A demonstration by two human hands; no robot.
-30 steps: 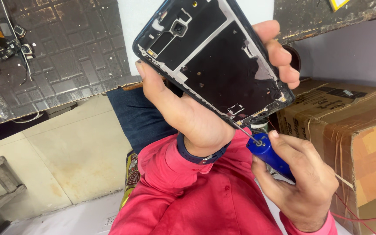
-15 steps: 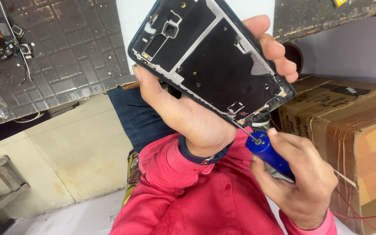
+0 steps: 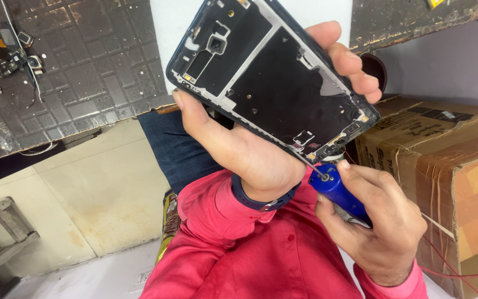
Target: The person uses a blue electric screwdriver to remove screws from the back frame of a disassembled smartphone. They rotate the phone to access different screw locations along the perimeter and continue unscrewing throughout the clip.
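Dark desk point(image 3: 73, 72) far left. Taped cardboard box point(image 3: 443, 177) at right. Opened phone frame point(image 3: 272, 77) held up, tilted, at centre, inner side toward the camera. Left hand point(image 3: 250, 149) clamped on the frame, thumb along its left edge, fingers wrapped over its right edge. Right hand point(image 3: 383, 227) below right, closed round a blue screwdriver point(image 3: 338, 191), thin tip touching the frame's lower corner. Small parts with an orange cable point(image 3: 1, 44) on the desk, far left.
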